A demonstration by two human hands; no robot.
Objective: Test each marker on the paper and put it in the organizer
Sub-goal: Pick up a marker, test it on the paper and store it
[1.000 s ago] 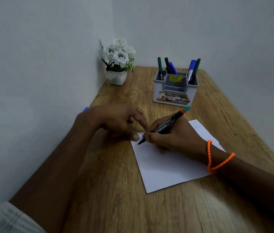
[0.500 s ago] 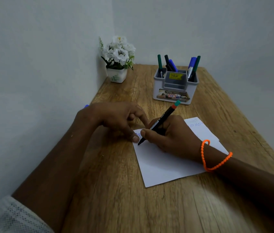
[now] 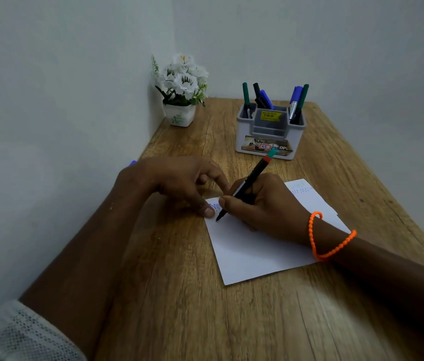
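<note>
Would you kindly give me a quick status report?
Right hand grips marker, tip at paper. Left hand pins paper corner. Organizer path unobstructed.

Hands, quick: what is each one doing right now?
Left hand: fingers press the paper, holding nothing.
Right hand: grips the marker, tip at the paper.

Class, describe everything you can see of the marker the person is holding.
The marker is slim and black-bodied, with pale print along the barrel and a red band under a teal end cap. It is uncapped and slants, dark tip down on the white paper, beside blue scribbles. The right hand pinches its lower barrel; the left hand presses the sheet's corner nearby.
</note>
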